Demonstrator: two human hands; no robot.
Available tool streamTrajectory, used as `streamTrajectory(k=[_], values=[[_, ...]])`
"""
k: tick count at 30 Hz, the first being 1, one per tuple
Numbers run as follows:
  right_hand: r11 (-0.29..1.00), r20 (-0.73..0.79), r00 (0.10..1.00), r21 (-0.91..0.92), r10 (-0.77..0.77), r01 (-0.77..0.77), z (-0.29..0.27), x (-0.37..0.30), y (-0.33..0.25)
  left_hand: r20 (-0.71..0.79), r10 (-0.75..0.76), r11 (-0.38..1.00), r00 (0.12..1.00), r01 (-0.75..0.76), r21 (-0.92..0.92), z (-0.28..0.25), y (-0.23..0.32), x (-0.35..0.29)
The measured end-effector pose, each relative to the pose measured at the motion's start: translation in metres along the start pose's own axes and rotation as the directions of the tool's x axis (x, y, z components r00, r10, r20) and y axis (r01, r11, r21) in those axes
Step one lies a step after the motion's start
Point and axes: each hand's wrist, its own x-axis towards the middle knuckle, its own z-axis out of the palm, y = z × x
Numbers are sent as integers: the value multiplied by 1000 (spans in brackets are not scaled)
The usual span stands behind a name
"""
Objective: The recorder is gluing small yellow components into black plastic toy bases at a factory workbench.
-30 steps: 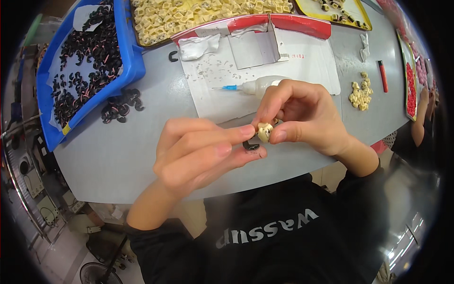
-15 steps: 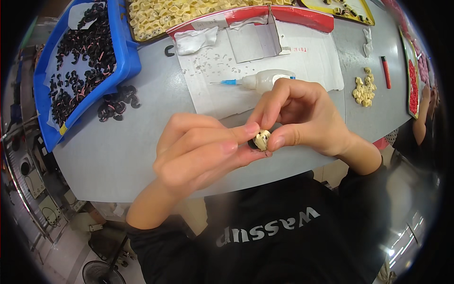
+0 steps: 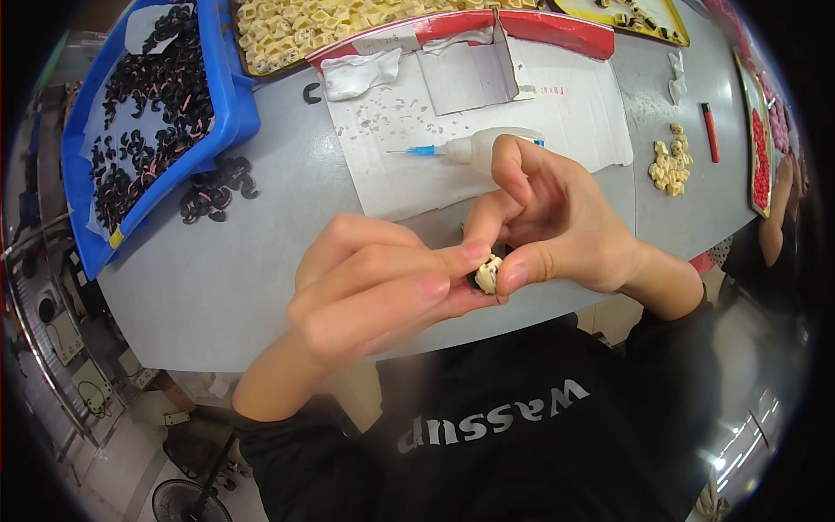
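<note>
Pinched between both hands, above the table's near edge, is a small cream-coloured figurine piece [image 3: 489, 274] with dark marks. A black part sits against its left side, mostly covered by fingers. My left hand [image 3: 365, 283] is closed on the pair, thumb and fingers pressed from the left. My right hand [image 3: 578, 230] grips the cream side with the thumb and a fingertip, its other fingers curled above. Just beyond the right hand lies a white squeeze bottle [image 3: 481, 150] with a blue needle tip, on a white cardboard sheet [image 3: 400, 187].
A blue tray [image 3: 233, 109] of black curved pieces stands left, with a small black pile [image 3: 217, 187] beside it. Cream pieces fill a far tray [image 3: 287, 39]. Rightward are a cream pile [image 3: 670, 170], a red pen-like stick [image 3: 711, 132] and a tray of red pieces [image 3: 759, 157].
The held piece has shifted slightly right and down, and it is turned a little. My right hand's upper fingers have risen and loosened, while both hands keep their pinch.
</note>
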Motion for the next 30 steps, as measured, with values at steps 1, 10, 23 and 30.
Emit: streamTrajectory(k=[1,10,23,30], values=[[1000,-3,1000,14,-6,6,1,0,0,0,-1,1000,1000,1,1,0,0,0],[999,15,999,10,-33,32,0,-1,4,35,-2,1000,999,3,-25,-1,2,-3],[998,92,993,15,-68,67,-4,-3,10,53,54,997,997,-51,-60,1,3,-6],[984,196,966,-9,-171,176,-7,-1,17,151,-34,979,988,63,-191,-2,4,-2]])
